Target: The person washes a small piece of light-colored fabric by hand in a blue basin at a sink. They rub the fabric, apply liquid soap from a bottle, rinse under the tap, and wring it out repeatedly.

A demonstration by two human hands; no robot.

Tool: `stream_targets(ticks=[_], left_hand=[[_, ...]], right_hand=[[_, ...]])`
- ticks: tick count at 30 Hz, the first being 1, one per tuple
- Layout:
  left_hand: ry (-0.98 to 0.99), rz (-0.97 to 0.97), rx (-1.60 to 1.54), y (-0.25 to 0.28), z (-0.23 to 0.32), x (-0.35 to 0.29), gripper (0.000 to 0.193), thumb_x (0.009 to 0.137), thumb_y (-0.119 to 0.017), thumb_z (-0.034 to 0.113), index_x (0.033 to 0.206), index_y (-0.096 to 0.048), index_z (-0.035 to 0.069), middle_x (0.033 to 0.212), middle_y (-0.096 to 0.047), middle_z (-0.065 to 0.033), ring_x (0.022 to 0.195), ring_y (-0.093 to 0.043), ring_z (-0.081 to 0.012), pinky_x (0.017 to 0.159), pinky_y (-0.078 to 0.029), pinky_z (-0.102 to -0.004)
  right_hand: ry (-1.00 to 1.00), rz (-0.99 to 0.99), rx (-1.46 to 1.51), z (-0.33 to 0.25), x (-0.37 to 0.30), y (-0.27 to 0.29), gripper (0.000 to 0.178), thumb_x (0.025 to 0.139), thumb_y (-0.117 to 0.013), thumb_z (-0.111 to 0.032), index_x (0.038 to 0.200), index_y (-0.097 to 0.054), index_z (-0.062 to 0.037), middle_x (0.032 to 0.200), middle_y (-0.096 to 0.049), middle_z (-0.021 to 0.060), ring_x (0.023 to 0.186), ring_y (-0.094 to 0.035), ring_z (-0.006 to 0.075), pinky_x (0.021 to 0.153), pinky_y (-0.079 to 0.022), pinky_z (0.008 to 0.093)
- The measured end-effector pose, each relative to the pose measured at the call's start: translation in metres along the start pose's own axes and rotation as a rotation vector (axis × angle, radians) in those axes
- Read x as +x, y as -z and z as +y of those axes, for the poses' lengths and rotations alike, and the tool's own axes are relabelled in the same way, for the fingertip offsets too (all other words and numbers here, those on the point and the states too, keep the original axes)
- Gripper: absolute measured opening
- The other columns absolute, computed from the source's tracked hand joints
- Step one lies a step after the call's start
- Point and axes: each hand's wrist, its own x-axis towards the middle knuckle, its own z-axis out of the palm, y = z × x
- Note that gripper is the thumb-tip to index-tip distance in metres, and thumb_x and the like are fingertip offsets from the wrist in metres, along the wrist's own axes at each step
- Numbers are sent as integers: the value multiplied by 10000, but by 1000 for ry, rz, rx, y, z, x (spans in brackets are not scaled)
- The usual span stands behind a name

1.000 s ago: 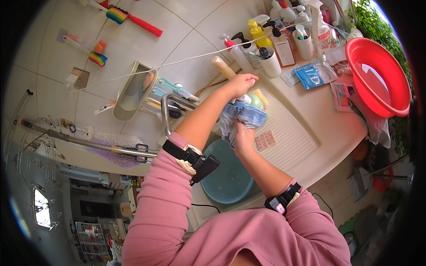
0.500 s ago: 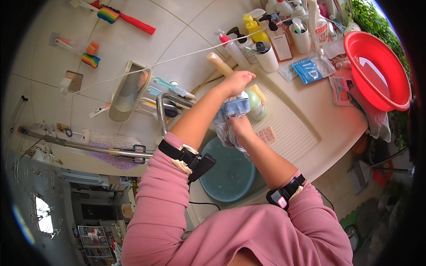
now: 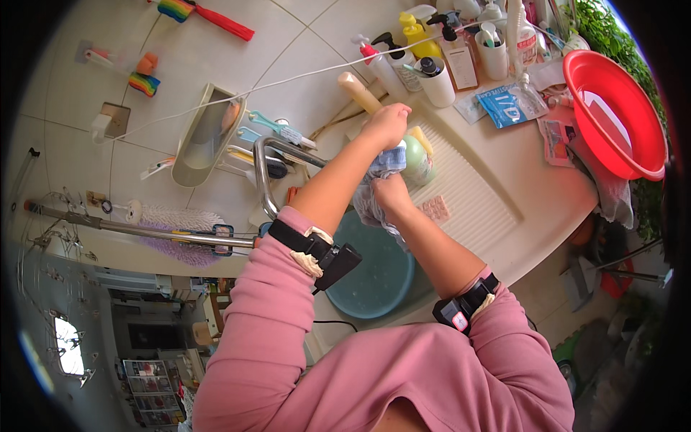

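My left hand point(image 3: 387, 127) is closed round the upper part of a wet blue-checked and grey cloth point(image 3: 371, 205). Just below it, my right hand point(image 3: 391, 194) grips the same cloth in a fist. The bunched fabric hangs over the rim of a blue-green basin point(image 3: 371, 281) of cloudy water. Beside my hands, on the ribbed washboard slope point(image 3: 475, 180), stand a pale green rounded container point(image 3: 419, 164) and a yellow sponge point(image 3: 419, 139). A pinkish textured block point(image 3: 435, 209) lies near my right wrist. Behind my left hand a beige rounded rod point(image 3: 356, 90) sticks up.
A bent metal pipe point(image 3: 260, 169) rises left of my left forearm. Several pump bottles point(image 3: 417, 36) and a white cup point(image 3: 435, 85) line the back. A red basin point(image 3: 612, 115) sits at the right edge, next to a blue packet point(image 3: 512, 106). A white cable point(image 3: 288, 91) crosses the wall.
The view has shifted slightly. My left hand has turned a little and come down over the checked part, showing less of it. Both hands still hold the cloth.
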Motion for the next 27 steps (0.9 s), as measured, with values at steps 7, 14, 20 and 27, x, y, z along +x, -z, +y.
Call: stream_targets(ticks=[7, 14, 20, 27], left_hand=[[40, 6, -3, -1, 2, 5, 351, 939, -387, 264, 1165, -579, 77, 1105, -621, -123, 1051, -566, -254, 918, -423, -361], [50, -11, 134, 10, 8, 5, 383, 943, -394, 322, 1160, -581, 68, 1139, -610, -151, 1075, -560, -299, 920, -421, -372], [102, -79, 124, 16, 14, 6, 442, 940, -406, 392, 1183, -561, 56, 1179, -592, -158, 1105, -545, -303, 931, -416, -379], [-38, 359, -306, 45, 35, -22, 545, 913, -472, 439, 1227, -480, -6, 1158, -571, -222, 1060, -566, -297, 910, -430, -368]], right_hand=[[203, 46, -131, 18, 8, 3, 358, 755, -440, 2, 1092, -547, 57, 981, -635, 209, 905, -618, 328, 787, -476, 381], [378, -8, -55, 32, 8, 6, 301, 775, -471, -42, 1050, -562, 39, 936, -639, 241, 913, -618, 376, 797, -470, 398], [359, -35, -175, 22, -8, 7, 324, 764, -457, -22, 1065, -568, 25, 925, -647, 223, 910, -624, 349, 786, -473, 385], [381, -110, -44, 6, -23, 7, 404, 743, -411, 46, 1115, -566, 13, 1005, -632, 139, 951, -599, 262, 831, -464, 353]])
